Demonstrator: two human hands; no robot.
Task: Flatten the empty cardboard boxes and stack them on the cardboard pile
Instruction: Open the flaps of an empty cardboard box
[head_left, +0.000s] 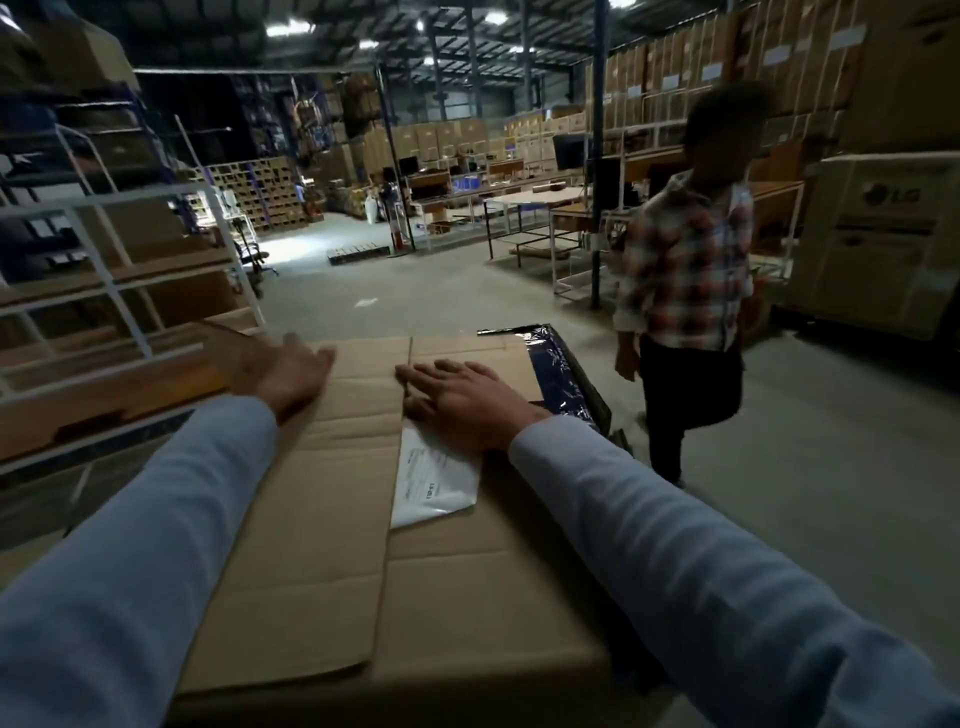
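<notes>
At the left of the frame stood a white rack (130, 291) with brown sheets on its shelves. Just right of it, the left hand (291, 379) lay on the far left corner of the cardboard box (311, 545), fingers straight and close together, a bit blurry. The box filled the lower middle of the frame and looked almost flat. I could not tell what was under it. Its long side ran from the bottom of the frame up toward the middle, so its far end pointed away from the person. A fold line (402, 415) ran the same way down the middle. Right of that line the right hand (462, 405) lay palm down with its fingers spread, touching the top edge of a white label (436, 478). The step looked like pushing the box flat. To do it well, both hands should press straight down and slide out along the long side, so the air goes out and the left flap lies even. Beside the far right corner sat a dark shiny bag (561, 374); it should not get caught under the box. Further right another person (685, 280) in a checked shirt stood on the floor, with big boxes (872, 228) behind.
</notes>
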